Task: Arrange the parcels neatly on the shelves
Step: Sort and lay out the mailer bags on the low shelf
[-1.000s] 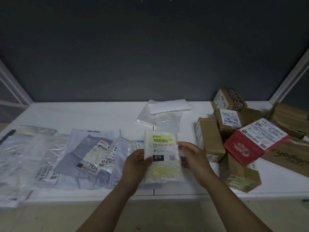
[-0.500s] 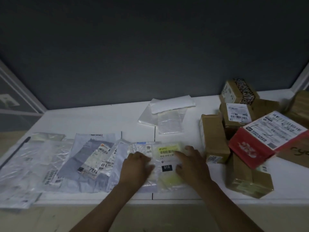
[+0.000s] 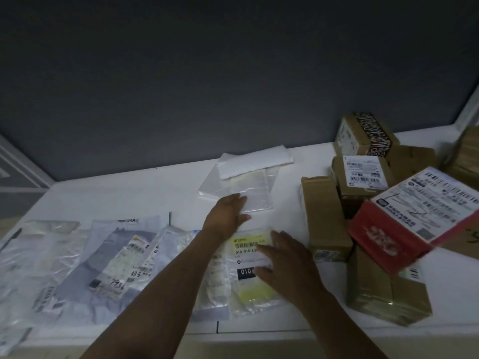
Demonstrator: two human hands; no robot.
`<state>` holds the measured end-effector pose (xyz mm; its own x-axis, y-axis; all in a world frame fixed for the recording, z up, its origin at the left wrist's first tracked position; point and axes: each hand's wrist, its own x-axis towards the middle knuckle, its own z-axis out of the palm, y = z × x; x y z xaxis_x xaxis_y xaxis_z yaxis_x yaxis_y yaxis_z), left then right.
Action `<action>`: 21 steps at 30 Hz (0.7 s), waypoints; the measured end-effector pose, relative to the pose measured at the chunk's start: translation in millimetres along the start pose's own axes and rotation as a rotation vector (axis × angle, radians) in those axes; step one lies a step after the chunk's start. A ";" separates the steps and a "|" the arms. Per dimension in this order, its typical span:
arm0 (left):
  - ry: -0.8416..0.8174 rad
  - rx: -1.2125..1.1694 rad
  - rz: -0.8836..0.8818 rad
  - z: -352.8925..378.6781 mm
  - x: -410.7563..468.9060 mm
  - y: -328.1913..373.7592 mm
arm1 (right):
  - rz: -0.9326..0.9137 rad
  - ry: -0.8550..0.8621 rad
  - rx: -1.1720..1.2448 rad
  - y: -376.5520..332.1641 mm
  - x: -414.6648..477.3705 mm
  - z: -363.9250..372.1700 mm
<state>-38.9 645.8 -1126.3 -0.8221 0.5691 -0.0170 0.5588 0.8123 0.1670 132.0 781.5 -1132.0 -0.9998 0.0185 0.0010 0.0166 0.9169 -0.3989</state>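
You have one red cardboard box with a white label [image 3: 404, 229] and at least six brown cardboard boxes [image 3: 324, 216] piled on the right. At the back lie one white padded envelope [image 3: 255, 161] and two clear plastic bags [image 3: 261, 187]. In the front row you can count at least five overlapping flat plastic parcels [image 3: 85, 268]; the left end is too blurred to count exactly.

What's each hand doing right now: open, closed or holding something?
Left hand: open, stretched out to the flat clear plastic pouch, gripping nothing.
Right hand: open, resting flat on the yellow-labelled clear plastic parcel.
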 end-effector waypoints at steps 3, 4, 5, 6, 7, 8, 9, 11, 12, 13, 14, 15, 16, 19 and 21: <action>0.165 0.039 0.093 -0.7 1.2 -1.1 | 0.005 -0.001 0.040 0.0 2.4 -1.0; 0.176 0.074 0.124 -2.5 0.0 -1.7 | 0.007 0.007 0.049 0.6 2.6 -0.4; 0.189 0.122 0.143 -5.7 -3.1 -3.3 | 0.010 0.009 0.057 1.0 3.0 0.6; 0.211 0.176 0.159 -8.5 -5.6 -6.2 | 0.015 0.009 0.072 0.7 2.6 0.6; 0.255 0.216 0.166 -12.3 -9.4 -9.2 | 0.028 0.012 0.097 0.0 1.8 0.0; 0.324 0.221 0.172 -16.0 -14.6 -12.1 | 0.040 0.027 0.130 -0.9 1.9 -1.3; 0.406 0.195 0.181 -20.0 -22.5 -13.7 | 0.054 0.050 0.187 -2.1 2.8 -2.9; 0.598 0.096 0.202 -24.9 -41.2 -15.6 | 0.129 0.144 0.424 -8.1 5.3 -13.7; 0.642 0.043 0.210 -26.6 -52.5 -14.7 | 0.199 0.185 0.606 -12.9 6.2 -20.5; 0.662 -0.018 0.221 -27.3 -63.8 -13.3 | 0.269 0.197 0.819 -17.6 7.7 -27.2; 0.666 -0.089 0.231 -27.6 -75.2 -10.3 | 0.320 0.192 1.036 -22.6 9.0 -34.1; 0.654 -0.184 0.226 -26.2 -87.0 -6.0 | 0.358 0.182 1.244 -26.2 11.0 -37.0; 0.633 -0.310 0.194 -26.0 -99.3 0.9 | 0.393 0.167 1.387 -28.4 12.5 -37.7; 0.524 -0.717 -0.070 -28.1 -127.1 23.8 | 0.363 0.105 1.309 -37.8 8.9 -42.6; 0.484 -0.897 -0.241 -32.0 -135.7 34.0 | 0.315 0.153 1.177 -42.4 5.8 -44.6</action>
<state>88.2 592.0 -1086.8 -0.9673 0.1320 0.2165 0.2515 0.3920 0.8849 125.9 760.6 -1074.2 -0.9409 0.2933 -0.1694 0.1608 -0.0535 -0.9855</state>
